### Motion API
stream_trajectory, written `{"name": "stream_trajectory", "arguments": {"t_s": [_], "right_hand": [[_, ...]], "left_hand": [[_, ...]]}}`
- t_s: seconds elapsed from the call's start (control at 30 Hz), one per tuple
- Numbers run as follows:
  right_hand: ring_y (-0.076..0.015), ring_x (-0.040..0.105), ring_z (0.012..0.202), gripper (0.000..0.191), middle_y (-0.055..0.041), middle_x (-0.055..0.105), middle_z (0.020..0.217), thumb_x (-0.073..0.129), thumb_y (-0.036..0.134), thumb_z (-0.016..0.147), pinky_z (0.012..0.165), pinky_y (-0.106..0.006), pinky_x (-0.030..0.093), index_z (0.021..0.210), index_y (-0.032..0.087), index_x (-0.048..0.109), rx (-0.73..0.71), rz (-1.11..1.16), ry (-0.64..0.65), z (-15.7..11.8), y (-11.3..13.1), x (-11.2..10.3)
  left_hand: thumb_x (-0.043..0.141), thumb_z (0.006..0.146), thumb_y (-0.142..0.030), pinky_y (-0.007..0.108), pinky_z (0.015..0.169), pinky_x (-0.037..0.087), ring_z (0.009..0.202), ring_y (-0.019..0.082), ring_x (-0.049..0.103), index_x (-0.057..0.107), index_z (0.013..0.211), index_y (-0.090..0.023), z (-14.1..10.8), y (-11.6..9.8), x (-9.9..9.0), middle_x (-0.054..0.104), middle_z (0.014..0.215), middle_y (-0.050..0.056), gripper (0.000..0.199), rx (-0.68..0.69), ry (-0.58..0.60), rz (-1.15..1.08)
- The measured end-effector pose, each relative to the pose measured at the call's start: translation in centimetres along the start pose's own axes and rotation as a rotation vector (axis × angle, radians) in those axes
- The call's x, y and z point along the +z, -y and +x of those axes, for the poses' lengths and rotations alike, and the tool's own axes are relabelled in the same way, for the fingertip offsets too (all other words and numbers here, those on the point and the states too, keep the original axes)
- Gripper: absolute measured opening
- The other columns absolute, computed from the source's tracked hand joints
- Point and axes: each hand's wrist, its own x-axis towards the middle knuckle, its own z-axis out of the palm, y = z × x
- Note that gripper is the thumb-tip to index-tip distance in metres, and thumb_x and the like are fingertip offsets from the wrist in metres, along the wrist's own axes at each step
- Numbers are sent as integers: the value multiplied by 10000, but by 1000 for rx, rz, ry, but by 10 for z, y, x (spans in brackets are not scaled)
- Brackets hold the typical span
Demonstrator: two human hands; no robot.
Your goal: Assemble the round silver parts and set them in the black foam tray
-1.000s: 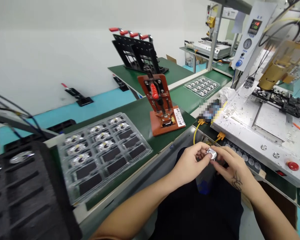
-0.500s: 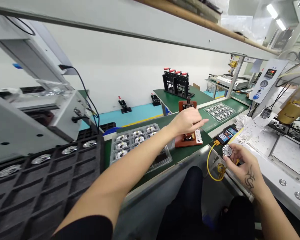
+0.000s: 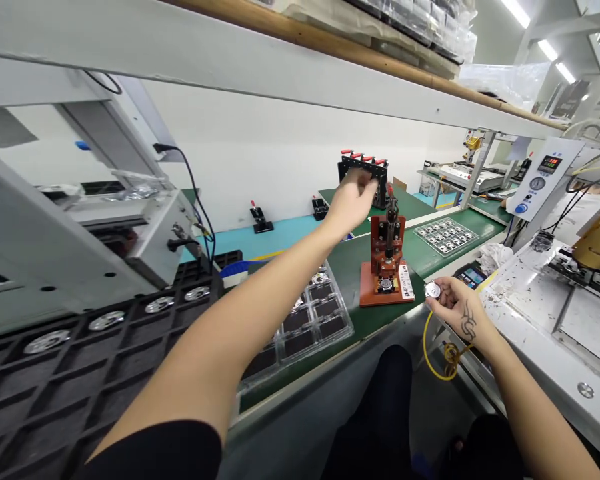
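Observation:
My right hand [image 3: 453, 300] pinches a round silver part [image 3: 433, 291] at the bench's front edge, to the right of a brown press fixture [image 3: 387, 257]. Another small round metal part [image 3: 386, 285] sits in the base of that fixture. Raised to the fixture's upper left is my left hand [image 3: 353, 200], blurred, its fingers partly smeared by motion. Below my left forearm lies a clear tray [image 3: 325, 310] with round parts in some compartments and bare dark ones near its front right.
On the left, a black compartment tray [image 3: 145, 340] holds several metal discs. Farther right are a second clear tray [image 3: 446, 237], a yellow cable [image 3: 427, 350] and a white machine [image 3: 545, 293]. A shelf beam [image 3: 330, 87] crosses above; black clamps [image 3: 363, 167] stand behind.
My left hand has moved up and left from the fixture, uncovering its upright lever. My right hand has shifted left towards the fixture with the round part. The view has shifted slightly.

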Motion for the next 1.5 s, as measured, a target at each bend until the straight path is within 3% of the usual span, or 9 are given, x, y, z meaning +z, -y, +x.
{"name": "stream_trajectory", "arguments": {"t_s": [0.07,0.23,0.43,0.6,0.73,1.0,1.23,1.37,1.5], "right_hand": [[-165,567,667,321,10,594,775,729,383,890,629,-293,479,1151,204,674,-23,-4,48,6,-16,10],[-163,537,658,350,38,541,726,758,359,807,648,-289,455,1117,217,681,-72,-11,120,43,-49,39],[-158,543,666,336,26,572,779,723,398,823,668,-290,460,1090,208,650,-90,-5,177,83,-70,68],[-156,546,656,328,20,595,770,707,435,874,625,-276,467,1084,194,637,-66,-27,231,83,-88,75],[-153,591,709,334,-10,654,884,762,431,907,683,-300,521,1096,172,669,-80,-79,296,91,-97,86],[-226,667,928,303,-61,715,1044,857,288,821,839,-341,560,1098,189,782,-176,-122,428,115,-87,111],[-212,657,723,318,-40,698,766,828,488,825,692,-312,543,770,187,740,-146,-126,314,121,-62,77],[-234,687,734,693,-76,689,722,363,723,1069,722,-353,563,826,180,719,-110,-113,47,167,-28,35],[-240,762,1003,840,-146,770,1077,150,749,1101,907,-380,591,1301,132,683,-176,-42,-44,226,39,22]], "left_hand": [[498,1043,-348,443,940,561,979,278,712,691,1130,-152,-38,26,-10,759,1103,157,289,-207,214,165],[743,844,-372,304,670,551,620,210,683,785,799,-178,-131,52,10,740,680,35,203,-307,656,139],[797,731,-273,259,633,449,667,194,653,777,900,-162,-150,68,59,702,696,2,203,-290,733,134],[765,734,-267,263,626,413,683,190,624,753,924,-156,-150,70,65,676,697,2,221,-274,730,108],[789,708,-328,268,593,384,623,172,577,726,894,-164,-151,64,39,645,661,-15,256,-294,751,90],[734,825,-470,263,584,325,584,138,422,707,1085,-187,-150,50,-62,442,679,-71,385,-367,629,128],[779,819,-494,301,683,515,767,177,606,759,1103,-220,-167,35,-118,626,1004,43,395,-307,465,130],[760,854,-467,329,745,583,862,194,664,753,1111,-239,-170,15,-132,682,1187,81,344,-264,421,124],[765,859,-443,355,758,589,796,183,674,730,1159,-238,-166,-5,-115,728,1198,76,365,-273,465,70]]}}
